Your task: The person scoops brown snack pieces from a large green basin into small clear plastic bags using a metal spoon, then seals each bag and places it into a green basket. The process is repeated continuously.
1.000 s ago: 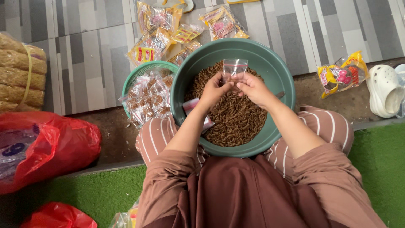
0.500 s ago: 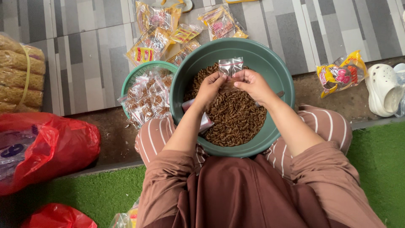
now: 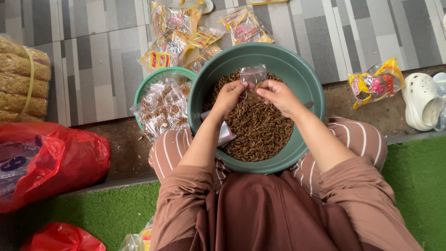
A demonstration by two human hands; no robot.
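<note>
My grey patterned tile floor (image 3: 93,69) carries yellow snack packets (image 3: 172,42), a small green plastic basket (image 3: 160,76), white clog (image 3: 420,104), red plastic bag (image 3: 51,162)

Soft, even daylight fills the sharp overhead view, casting only faint shadows under the round dark-green plastic basin (image 3: 297,69) and glossy highlights on the crumpled red plastic bag (image 3: 60,158), with slight wide-angle bending of the grey floor tiles (image 3: 93,69) near the edges.

Grey patterned floor tiles (image 3: 93,69) beyond a dark step; green turf (image 3: 107,214), seemingly artificial, nearer.
</note>
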